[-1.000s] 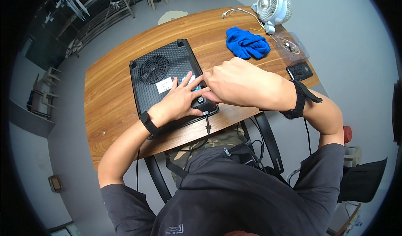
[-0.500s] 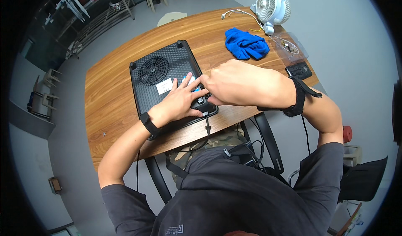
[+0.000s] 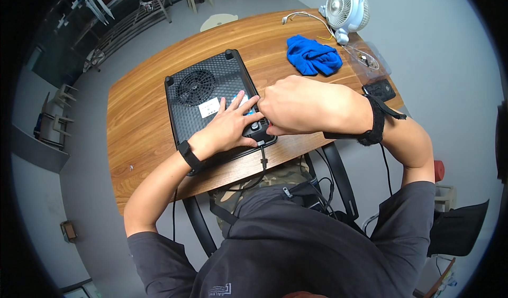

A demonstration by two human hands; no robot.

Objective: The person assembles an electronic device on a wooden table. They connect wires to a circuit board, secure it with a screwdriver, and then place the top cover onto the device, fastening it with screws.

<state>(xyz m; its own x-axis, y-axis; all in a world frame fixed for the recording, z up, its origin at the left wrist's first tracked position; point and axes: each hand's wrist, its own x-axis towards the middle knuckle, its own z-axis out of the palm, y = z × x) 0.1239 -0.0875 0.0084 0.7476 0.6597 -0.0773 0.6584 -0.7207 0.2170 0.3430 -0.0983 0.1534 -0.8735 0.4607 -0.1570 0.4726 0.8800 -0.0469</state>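
A flat black appliance [image 3: 182, 123], which looks like an induction cooktop, lies underside up near the table's front edge. Its underside has a round fan grille [image 3: 196, 88], corner feet and a white label [image 3: 209, 107]. My left hand [image 3: 228, 124] rests on it with fingers spread, its fingertips over a blue-and-white sticker. Curled into a fist, my right hand [image 3: 283, 107] is at the cooktop's right edge, touching or close to the left fingers. What it grips is hidden; a small bit of red shows beneath it. A black cord [image 3: 263, 162] leaves the cooktop's near right corner.
Beyond my hands lies a crumpled blue cloth [image 3: 313, 56]. A small white fan [image 3: 345, 7] with a white cable stands at the far right corner. Clear plastic [image 3: 373, 65] and a black box-like device [image 3: 380, 89] lie at the right edge. Chair armrests flank my lap.
The view has shifted very slightly. My right fist has turned a little at the cooktop's edge, and a bit of red now shows under it. My left hand stays in place.
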